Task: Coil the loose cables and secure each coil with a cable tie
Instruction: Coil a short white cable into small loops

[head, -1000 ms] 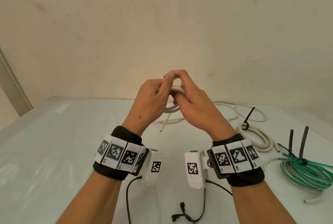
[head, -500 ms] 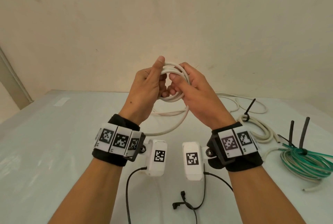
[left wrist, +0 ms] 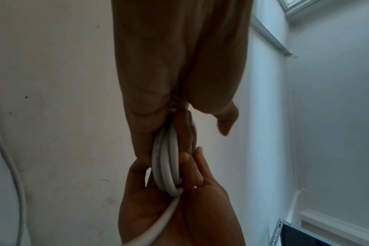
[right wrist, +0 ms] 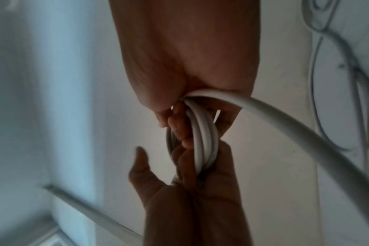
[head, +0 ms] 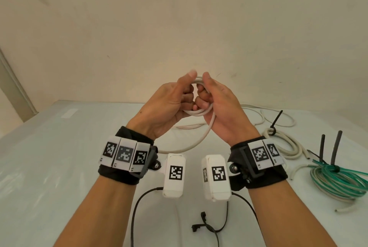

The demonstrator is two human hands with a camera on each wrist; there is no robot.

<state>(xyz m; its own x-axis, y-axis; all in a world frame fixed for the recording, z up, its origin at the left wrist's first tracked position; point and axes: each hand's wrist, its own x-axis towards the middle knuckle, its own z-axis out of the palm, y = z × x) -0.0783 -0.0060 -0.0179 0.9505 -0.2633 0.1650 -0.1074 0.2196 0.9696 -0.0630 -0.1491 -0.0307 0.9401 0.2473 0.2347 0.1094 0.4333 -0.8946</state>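
over the pale grey table, my left hand and right hand are raised together, each with fingers curled around the small coil of smooth white round cable. its loose tail sags to the table. i judge the cable light, springy and a bit slick, best pinched across all turns. at right lie a tied cream coil and a tied green coil.

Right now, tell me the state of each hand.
Left hand: fingers curled round the white cable coil.
Right hand: fingers curled through the same coil, holding it too.
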